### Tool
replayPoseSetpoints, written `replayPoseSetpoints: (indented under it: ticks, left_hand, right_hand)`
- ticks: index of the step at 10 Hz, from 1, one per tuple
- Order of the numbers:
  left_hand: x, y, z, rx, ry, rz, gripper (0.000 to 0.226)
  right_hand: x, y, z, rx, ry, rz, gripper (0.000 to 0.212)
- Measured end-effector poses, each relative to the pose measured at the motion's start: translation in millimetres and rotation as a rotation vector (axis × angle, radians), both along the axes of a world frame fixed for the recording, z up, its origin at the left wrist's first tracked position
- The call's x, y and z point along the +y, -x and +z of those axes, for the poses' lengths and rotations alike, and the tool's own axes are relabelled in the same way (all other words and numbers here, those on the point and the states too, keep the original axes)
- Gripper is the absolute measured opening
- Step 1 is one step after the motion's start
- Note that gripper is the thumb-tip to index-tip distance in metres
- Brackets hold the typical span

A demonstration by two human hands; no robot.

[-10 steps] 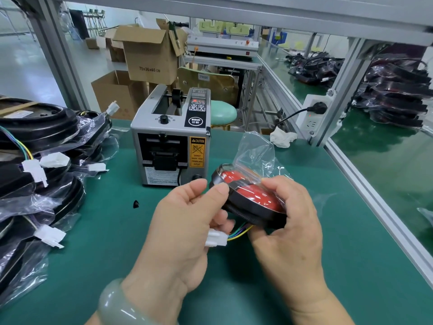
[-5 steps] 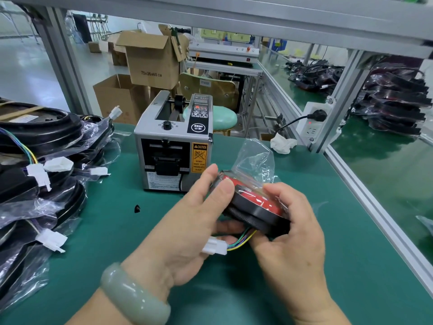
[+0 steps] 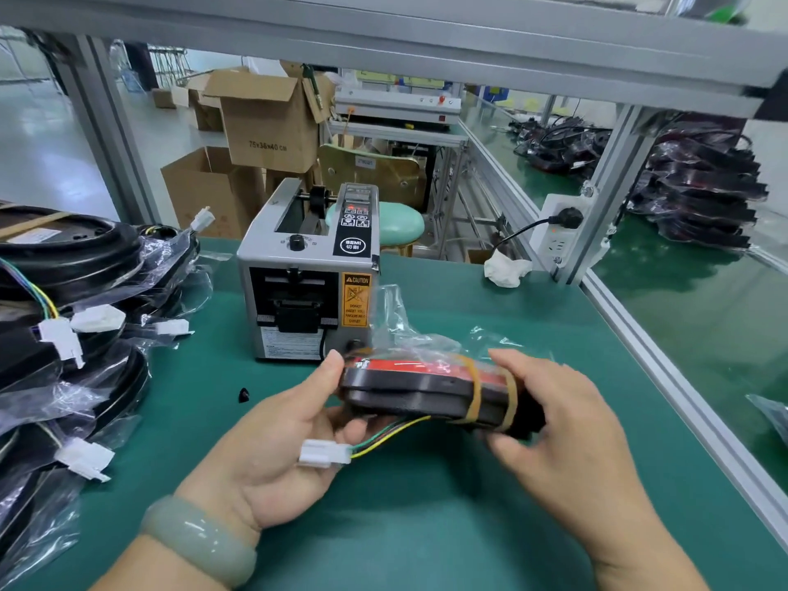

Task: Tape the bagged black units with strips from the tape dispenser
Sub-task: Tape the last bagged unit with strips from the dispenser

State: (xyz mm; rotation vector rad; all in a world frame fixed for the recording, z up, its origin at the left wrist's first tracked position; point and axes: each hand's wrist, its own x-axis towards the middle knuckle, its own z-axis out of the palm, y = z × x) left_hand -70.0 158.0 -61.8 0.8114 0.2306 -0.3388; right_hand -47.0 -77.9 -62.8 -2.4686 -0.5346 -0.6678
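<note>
To the left of the tape dispenser (image 3: 307, 283) lies a big pile of bagged black units (image 3: 76, 292). It rests on the green table (image 3: 426, 526). A tiny black bit (image 3: 243, 394) lies on the table in front of the tape dispenser, near its left corner.

The tape dispenser is a grey box. It has a black knob on top and a yellow warning sticker on its front. Behind it are cardboard boxes (image 3: 268, 121) and a pale green stool (image 3: 398, 223).

Just in front of the tape dispenser, the left hand (image 3: 273, 441) holds the left end of one black unit (image 3: 409, 390). The thumb sits on top and the other fingers are curled underneath, so the hand is clamped on the unit. A pale green bracelet (image 3: 200, 539) is on that wrist. Thin wires (image 3: 392, 432) run from under the unit to a white plug (image 3: 322, 453) over the left palm.

The unit has a red top and sits in a clear bag (image 3: 409, 326). The loose end of the bag sticks up in front of the tape dispenser's right corner. Two brownish tape strips (image 3: 475, 398) go round the right part of the unit. The unit is held up above the table, in front of the tape dispenser and a little to its right.

The right hand (image 3: 567, 428) holds the right end, with its fingers curled round it. This hand looks a bit blurry.

To the right of the tape dispenser, farther back, a crumpled white cloth (image 3: 507, 268) lies by a white socket (image 3: 558, 232).
</note>
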Motion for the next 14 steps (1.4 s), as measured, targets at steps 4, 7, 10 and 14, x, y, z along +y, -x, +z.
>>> replayPoseSetpoints:
  ticks: [4,7,10,14]
  left_hand:
    - [30,-39,25,0.101,-0.381,0.521,0.006]
    - [20,-55,35,0.204,-0.192,0.550,0.014]
    - [17,-68,37,0.252,-0.255,0.620,0.016]
    - [10,-72,32,0.319,-0.287,0.741,0.017]
  right_hand:
    - [12,9,8,-0.134,0.072,-0.106,0.062]
    - [13,11,9,-0.097,0.059,-0.103,0.061]
    - [14,11,7,-0.090,0.072,-0.113,0.065]
    - [15,13,7,-0.080,0.072,-0.119,0.069]
